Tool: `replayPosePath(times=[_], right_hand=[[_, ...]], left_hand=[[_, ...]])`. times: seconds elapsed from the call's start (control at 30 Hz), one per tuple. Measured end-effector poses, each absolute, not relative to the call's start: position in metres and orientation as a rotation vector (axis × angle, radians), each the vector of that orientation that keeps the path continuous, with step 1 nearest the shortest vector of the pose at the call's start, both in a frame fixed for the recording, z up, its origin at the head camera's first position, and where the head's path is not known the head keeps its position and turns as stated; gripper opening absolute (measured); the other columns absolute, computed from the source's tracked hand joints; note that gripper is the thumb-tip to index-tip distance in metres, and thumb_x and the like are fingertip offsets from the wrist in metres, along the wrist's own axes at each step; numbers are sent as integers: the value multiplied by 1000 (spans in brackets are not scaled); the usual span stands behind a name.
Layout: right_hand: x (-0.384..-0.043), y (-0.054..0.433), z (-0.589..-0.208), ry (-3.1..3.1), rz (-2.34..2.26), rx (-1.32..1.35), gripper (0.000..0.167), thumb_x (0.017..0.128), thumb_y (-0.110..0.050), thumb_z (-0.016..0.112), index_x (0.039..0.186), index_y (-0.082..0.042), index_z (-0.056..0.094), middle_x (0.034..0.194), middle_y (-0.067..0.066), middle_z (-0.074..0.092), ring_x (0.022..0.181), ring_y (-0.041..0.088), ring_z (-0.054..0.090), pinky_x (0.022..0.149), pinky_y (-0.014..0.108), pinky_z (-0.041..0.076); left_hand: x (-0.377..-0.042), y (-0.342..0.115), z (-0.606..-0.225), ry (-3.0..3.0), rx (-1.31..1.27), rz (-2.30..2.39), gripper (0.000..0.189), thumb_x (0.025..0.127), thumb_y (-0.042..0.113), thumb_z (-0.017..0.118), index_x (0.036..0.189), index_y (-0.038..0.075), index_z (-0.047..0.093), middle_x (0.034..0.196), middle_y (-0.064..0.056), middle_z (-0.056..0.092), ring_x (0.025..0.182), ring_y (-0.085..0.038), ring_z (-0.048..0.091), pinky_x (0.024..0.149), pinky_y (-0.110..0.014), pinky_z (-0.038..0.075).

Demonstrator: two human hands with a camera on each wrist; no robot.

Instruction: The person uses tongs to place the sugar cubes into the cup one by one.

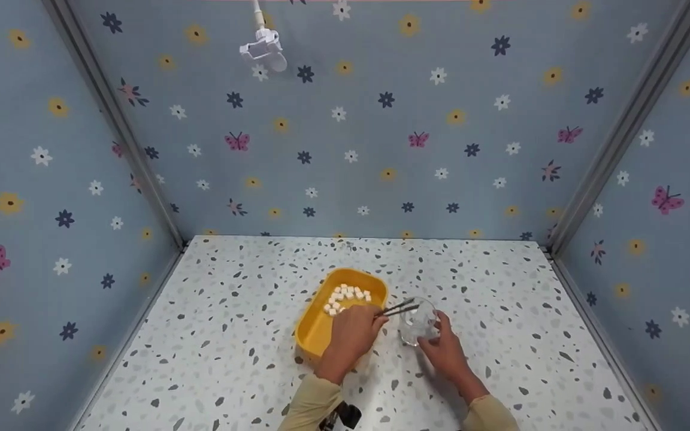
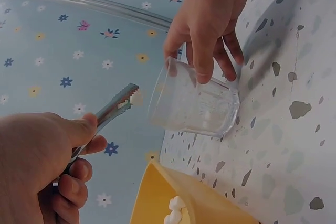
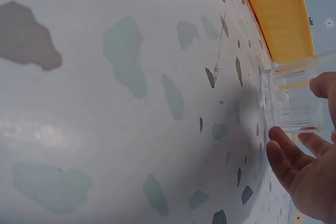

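My left hand (image 1: 354,332) grips a pair of metal tongs (image 2: 113,109) with serrated tips. Between those tips a small white cube (image 2: 136,98) is pinched, just outside the rim of a clear cup (image 2: 194,103). The cup stands upright on the table, and my right hand (image 1: 445,353) holds it from the right with thumb and fingers round its side. Something pale shows low inside the cup; what it is I cannot tell. Left of the cup lies a yellow tray (image 1: 312,332), with several white cubes (image 1: 350,291) mostly towards its far end. My left forearm crosses over the tray.
The speckled white table (image 1: 231,335) is bounded by flowered panels at the back (image 1: 345,179) and both sides, with grey metal posts at the corners. A white bracket (image 1: 264,51) hangs high at the back, left of the middle.
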State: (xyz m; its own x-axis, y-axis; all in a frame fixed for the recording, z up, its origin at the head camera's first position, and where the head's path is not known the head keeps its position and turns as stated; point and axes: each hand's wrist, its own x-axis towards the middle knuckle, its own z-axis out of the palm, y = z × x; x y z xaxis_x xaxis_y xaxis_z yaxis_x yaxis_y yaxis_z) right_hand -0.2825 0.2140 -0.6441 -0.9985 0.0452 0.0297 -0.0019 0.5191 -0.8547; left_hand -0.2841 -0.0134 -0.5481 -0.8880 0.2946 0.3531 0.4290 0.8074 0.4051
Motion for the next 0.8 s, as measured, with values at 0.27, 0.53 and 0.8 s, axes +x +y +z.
replayPosePath(times=[0.27, 0.53, 0.8], right_hand=[[-283, 212, -645, -2713, 1501, -54, 74, 90, -18, 68, 149, -11, 24, 137, 25, 47, 98, 29, 63, 83, 46, 49], [-284, 212, -644, -2675, 1523, -5, 73, 90, -16, 69, 148, -11, 26, 135, 26, 48, 91, 25, 64, 75, 42, 50], [-283, 214, -645, -2672, 1541, -26, 74, 90, -15, 69, 149, -10, 24, 137, 27, 47, 91, 26, 64, 75, 40, 51]], left_hand=[[-282, -16, -553, -2731, -549, -698, 18, 93, 33, 66, 86, 19, 73, 60, 12, 51, 49, -8, 45, 45, -27, 36], [-288, -37, -546, -2793, -446, -692, 21, 95, 37, 63, 91, 18, 71, 73, 6, 63, 56, -12, 53, 47, -29, 40], [-294, -85, -544, -2914, -144, -549, 24, 92, 37, 66, 99, 14, 73, 81, -1, 67, 62, -18, 57, 53, -38, 45]])
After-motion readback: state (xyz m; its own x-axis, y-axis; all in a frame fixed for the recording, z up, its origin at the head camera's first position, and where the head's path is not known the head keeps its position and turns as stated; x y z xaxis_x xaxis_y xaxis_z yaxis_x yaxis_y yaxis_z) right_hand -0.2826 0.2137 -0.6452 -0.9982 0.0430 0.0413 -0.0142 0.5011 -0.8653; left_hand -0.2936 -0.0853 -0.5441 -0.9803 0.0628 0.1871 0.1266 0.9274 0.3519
